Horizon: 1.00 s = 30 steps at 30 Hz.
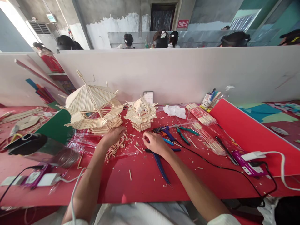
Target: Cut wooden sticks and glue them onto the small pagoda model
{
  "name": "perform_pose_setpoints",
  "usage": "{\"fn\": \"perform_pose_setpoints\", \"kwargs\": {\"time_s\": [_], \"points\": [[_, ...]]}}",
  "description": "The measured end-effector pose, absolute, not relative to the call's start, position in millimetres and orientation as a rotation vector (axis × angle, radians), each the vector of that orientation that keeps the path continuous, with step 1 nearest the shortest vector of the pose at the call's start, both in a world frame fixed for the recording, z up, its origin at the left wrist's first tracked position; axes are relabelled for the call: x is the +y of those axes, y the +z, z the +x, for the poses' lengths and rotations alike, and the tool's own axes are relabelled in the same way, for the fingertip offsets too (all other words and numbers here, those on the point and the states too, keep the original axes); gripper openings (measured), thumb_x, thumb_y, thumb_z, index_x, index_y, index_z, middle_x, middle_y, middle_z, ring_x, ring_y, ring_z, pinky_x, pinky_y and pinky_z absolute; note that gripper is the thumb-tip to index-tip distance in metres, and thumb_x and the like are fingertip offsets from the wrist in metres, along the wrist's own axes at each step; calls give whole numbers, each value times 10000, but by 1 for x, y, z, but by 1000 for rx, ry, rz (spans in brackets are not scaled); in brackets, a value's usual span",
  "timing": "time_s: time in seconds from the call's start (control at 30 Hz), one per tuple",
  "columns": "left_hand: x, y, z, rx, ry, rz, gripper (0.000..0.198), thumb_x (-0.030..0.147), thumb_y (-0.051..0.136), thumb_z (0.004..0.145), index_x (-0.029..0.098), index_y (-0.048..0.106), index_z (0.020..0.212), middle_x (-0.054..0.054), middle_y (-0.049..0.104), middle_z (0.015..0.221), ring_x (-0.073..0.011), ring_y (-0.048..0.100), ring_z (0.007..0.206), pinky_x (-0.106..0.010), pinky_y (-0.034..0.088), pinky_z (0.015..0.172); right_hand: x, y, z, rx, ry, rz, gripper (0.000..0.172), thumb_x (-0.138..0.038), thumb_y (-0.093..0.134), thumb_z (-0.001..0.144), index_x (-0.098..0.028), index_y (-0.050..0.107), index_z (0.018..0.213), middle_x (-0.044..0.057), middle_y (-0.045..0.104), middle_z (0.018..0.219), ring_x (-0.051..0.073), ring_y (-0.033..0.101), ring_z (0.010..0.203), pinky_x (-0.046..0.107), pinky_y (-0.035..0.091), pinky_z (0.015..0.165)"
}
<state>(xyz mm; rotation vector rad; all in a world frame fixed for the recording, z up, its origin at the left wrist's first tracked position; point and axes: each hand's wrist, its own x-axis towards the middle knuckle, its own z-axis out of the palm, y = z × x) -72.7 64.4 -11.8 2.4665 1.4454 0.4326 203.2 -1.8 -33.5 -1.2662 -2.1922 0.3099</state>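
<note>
From my end of the feed, the small stick pavilion (141, 115) stands upright mid-table, long axis vertical, peak up, just beyond and between my two hands. Pale bare sticks, tiered roofs, corner tips kicking outward, railed base. The large stick pavilion (90, 100) is upright to its left, broader, with a ribbed pointed roof and a loose-looking stick jutting up and left off the apex. My left hand (114, 136) is by the large one's near base, fingers bent and pointing right, above the stick offcuts (114, 150); I can't tell if it pinches anything. My right hand (153, 142) is near the small one's base, thumb and forefinger curled toward each other; can't tell whether a piece sits between them. Under that wrist lie blue-handled pliers (160, 168), splayed, one handle toward the near edge, the other rightward, black nose left, pivot hidden. Glue gun (167, 132) just beyond, partly covered. The left hand hides some of the large pavilion's base; joints and fingertips are too small to make out.
</note>
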Motion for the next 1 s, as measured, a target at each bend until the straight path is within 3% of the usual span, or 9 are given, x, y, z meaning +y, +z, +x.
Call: {"fn": "perform_pose_setpoints", "kwargs": {"time_s": [0.23,0.43,0.57,0.77,1.0], "points": [[62,-6,-72,1427,404,2469,250,241,479,963,256,726,994,-51,786,1020,-239,730,938,-314,537,833,-2,-33,203,-2194,311,-1268,94,-135,626,935,-221,607,903,12,708,814,160,646,701,258,390,660],[58,-4,-70,1484,365,2511,204,372,495,1007,232,643,1014,-56,713,913,-230,678,809,-300,493,727,-2,-34,203,-2195,317,-1265,100,-133,626,933,-223,601,897,11,709,812,159,648,701,257,383,656],[55,-3,-68,1491,341,2579,286,421,415,1056,208,597,1117,-94,703,978,-251,678,859,-316,488,760,-2,-34,203,-2185,324,-1259,100,-131,630,932,-220,599,899,12,711,815,160,653,705,255,384,655],[54,-2,-66,1518,176,2602,397,452,334,1087,213,646,1031,-81,733,947,-250,705,842,-313,493,755,-1,-35,203,-2153,349,-1242,105,-132,627,929,-225,598,888,13,711,809,164,654,703,250,392,654],[55,-7,-69,1527,58,2626,323,296,401,1058,169,697,1090,-118,760,956,-260,724,866,-333,522,817,-1,-32,204,-2048,388,-1213,83,-160,596,925,-234,591,887,13,708,826,170,639,689,256,418,660]]}}
